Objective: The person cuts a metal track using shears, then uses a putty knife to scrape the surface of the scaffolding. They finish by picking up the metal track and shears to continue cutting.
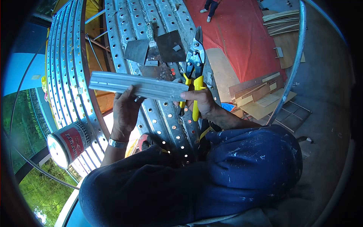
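Observation:
A grey metal channel with ridges along its length lies level across the view. My left hand grips its lower edge left of the middle, thumb and fingers bent round it. At the channel's right end, my right hand presses a thumb on the metal and also holds yellow-handled tin snips. The snips point up and away from me, their handles spread apart. Beyond the channel, two dark square plates and a small metal offcut lie on the perforated metal plank.
A labelled can stands on a second perforated plank at left. A metal tube rises at right. Far below, a red sheet, wooden boards and a person's legs show on the floor.

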### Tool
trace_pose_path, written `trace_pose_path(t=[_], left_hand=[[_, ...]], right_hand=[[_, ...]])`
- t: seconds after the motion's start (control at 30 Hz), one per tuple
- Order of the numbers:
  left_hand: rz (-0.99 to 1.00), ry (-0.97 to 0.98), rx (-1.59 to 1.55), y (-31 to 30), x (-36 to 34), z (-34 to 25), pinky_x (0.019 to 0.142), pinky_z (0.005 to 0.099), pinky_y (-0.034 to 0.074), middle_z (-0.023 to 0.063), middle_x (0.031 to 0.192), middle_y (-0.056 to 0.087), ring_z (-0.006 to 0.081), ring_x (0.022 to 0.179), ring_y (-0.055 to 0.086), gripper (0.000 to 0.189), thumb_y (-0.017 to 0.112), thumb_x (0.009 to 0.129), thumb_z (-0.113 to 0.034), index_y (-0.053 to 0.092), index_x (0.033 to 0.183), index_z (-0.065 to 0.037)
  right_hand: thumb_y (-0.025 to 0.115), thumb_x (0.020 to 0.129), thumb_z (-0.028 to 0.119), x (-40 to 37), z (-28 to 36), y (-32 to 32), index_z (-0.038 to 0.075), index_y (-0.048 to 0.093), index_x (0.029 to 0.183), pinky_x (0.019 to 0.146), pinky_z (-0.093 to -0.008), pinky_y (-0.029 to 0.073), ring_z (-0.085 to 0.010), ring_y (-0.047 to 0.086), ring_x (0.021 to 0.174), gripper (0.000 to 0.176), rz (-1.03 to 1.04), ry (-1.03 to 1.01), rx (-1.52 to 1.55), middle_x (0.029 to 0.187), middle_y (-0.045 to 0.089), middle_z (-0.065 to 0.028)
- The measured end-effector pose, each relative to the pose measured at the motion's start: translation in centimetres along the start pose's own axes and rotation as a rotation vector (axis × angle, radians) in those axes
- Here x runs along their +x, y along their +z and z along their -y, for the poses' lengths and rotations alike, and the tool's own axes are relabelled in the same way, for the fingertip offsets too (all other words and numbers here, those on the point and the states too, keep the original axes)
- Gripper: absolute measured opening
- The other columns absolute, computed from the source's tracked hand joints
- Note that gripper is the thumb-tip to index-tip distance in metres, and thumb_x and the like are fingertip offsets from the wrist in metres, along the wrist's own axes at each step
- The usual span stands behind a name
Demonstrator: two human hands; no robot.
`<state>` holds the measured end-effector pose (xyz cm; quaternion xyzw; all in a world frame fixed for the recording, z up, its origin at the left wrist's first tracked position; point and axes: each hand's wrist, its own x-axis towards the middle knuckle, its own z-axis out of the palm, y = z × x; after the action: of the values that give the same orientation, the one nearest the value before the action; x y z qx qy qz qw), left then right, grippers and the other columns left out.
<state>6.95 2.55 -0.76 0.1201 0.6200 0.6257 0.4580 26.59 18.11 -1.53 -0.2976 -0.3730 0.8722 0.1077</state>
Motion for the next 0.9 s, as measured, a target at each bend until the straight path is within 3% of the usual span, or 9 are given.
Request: trace_pose_path(t=[0.1,0.17,0.27,0.37,0.5,0.6,0.73,0.83,0.9], left_hand=[[0.096,-0.348,0.036,1.1,-0.9,-2.3,0.080,0.0339,0.052,0.0142,0.107,0.060,0.0223,0.090,0.064,0.046,0.065,0.087,-0.035,0.054,0.112,0.003],[0.289,-0.243,0.765,-0.8,-0.4,-3.0,0.070,0.0289,0.053,0.0125,0.085,0.065,0.0196,0.076,0.066,0.043,0.067,0.086,-0.037,0.059,0.104,0.002],[0.239,0.054,0.595,-1.0,-0.7,-7.3,0.074,0.0271,0.052,0.0091,0.087,0.068,0.0156,0.083,0.066,0.022,0.070,0.084,-0.007,0.060,0.101,0.002],[0.316,0.232,0.768,-0.8,0.4,-9.3,0.095,0.0411,0.045,0.0164,0.110,0.064,0.0280,0.107,0.059,0.051,0.071,0.082,-0.036,0.059,0.114,0.001],[0.870,-0.165,0.609,-3.6,2.8,-4.5,0.098,0.0419,0.040,0.0179,0.124,0.057,0.0297,0.122,0.049,0.076,0.056,0.084,-0.063,0.055,0.122,0.002],[1.125,-0.614,-0.034,-3.3,1.1,0.7,0.096,0.0380,0.045,0.0234,0.124,0.054,0.0285,0.111,0.058,0.086,0.064,0.082,-0.052,0.036,0.134,0.010],[1.026,-0.730,-0.163,-2.9,-0.7,3.9,0.082,0.0293,0.051,0.0129,0.102,0.064,0.0190,0.092,0.064,0.068,0.067,0.086,-0.041,0.042,0.132,0.003],[0.457,-0.431,0.271,-1.7,-2.0,1.7,0.082,0.0282,0.049,0.0086,0.093,0.062,0.0173,0.088,0.062,0.058,0.072,0.084,-0.025,0.047,0.128,0.003],[0.494,-0.190,0.603,-2.0,-0.8,0.7,0.085,0.0302,0.044,0.0165,0.122,0.042,0.0192,0.107,0.048,0.050,0.074,0.078,-0.010,0.055,0.124,-0.003]], right_hand=[[0.063,0.076,0.012,-0.1,1.3,-0.3,-0.004,0.054,0.112,0.072,-0.0295,0.051,-0.0164,0.064,0.078,0.040,-0.036,-0.023,-0.161,0.092,0.066,-0.0135],[0.065,0.076,0.012,-0.1,1.5,-0.4,-0.003,0.056,0.110,0.070,-0.0280,0.051,-0.0151,0.063,0.076,0.039,-0.083,-0.092,-0.246,0.091,0.066,-0.0122],[0.064,0.075,0.006,0.2,1.2,-1.9,0.002,0.056,0.105,0.071,-0.0297,0.050,-0.0128,0.061,0.077,0.032,-0.030,-0.165,-0.374,0.088,0.061,-0.0067],[0.063,0.074,0.003,-0.1,3.7,-1.3,0.002,0.056,0.104,0.074,-0.0306,0.048,-0.0120,0.058,0.080,0.031,0.159,-0.197,-0.538,0.088,0.058,-0.0041],[0.063,0.072,0.004,0.4,3.9,-1.1,0.002,0.057,0.104,0.076,-0.0300,0.044,-0.0119,0.055,0.083,0.032,0.373,-0.208,-0.640,0.090,0.058,-0.0034],[0.064,0.072,0.006,0.5,3.5,-0.8,0.002,0.058,0.104,0.079,-0.0312,0.043,-0.0125,0.054,0.086,0.032,0.449,-0.197,-0.640,0.090,0.057,-0.0035],[0.066,0.074,0.009,0.4,2.3,-1.2,0.002,0.054,0.108,0.076,-0.0334,0.044,-0.0146,0.055,0.083,0.037,0.328,-0.024,-0.482,0.088,0.056,-0.0054],[0.066,0.076,0.010,1.9,1.7,-2.6,0.003,0.053,0.106,0.072,-0.0328,0.045,-0.0135,0.054,0.079,0.034,0.152,-0.411,-0.769,0.086,0.055,-0.0052],[0.066,0.078,0.007,1.5,2.4,-3.0,0.002,0.052,0.106,0.081,-0.0314,0.046,-0.0135,0.056,0.085,0.033,0.047,-0.360,-0.798,0.090,0.057,-0.0047]])
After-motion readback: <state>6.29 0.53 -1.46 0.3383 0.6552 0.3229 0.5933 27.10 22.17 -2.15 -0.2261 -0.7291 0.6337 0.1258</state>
